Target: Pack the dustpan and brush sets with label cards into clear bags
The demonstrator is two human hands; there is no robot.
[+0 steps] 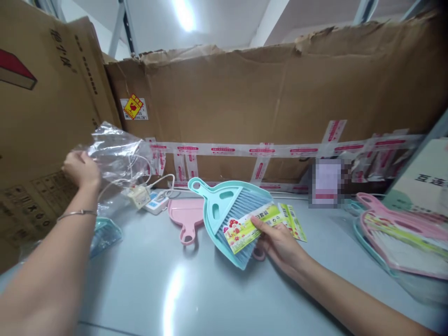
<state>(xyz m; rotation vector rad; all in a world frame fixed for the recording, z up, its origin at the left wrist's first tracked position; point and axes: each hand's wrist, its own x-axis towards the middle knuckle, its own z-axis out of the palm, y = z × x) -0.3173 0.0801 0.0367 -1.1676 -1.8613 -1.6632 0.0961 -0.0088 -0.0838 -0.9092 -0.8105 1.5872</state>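
- Turquoise dustpan (220,245): near middle of view, in front of taped box, tilted, looped handle end to upper left; contact between lower edge and desk (206,303), cannot tell.
- Nested inside dustpan: matching brush (241,200), blue bristles fanned toward lower right.
- Across bristles: printed green card (241,233) with red mushroom picture; more green print just beyond the fingers.
- Right grip (282,242): closed on dustpan and card at lower right side, thumb flat over card.
- Just below right grip: small pink loop (259,254), remainder hidden.
- Just left of dustpan, partly overlapped by it: pink dustpan (185,210), handle toward near edge of desk.
- Left grip (82,169): up at left, pinched on clear plastic bag (117,149); bag crumpled, spread to the right. Thin bracelet (77,213) on wrist.
- Below bag: white adapter (140,196) and power strip (157,204), cables looped.
- Beside left forearm: another turquoise dustpan set (107,235), partly hidden.
- Far right: pink dustpan set (402,214) over turquoise piece (366,249).
- Behind: long cardboard box (224,98), red-and-white tape, yellow fragile label (133,107).
- Left: tall printed carton (35,116).
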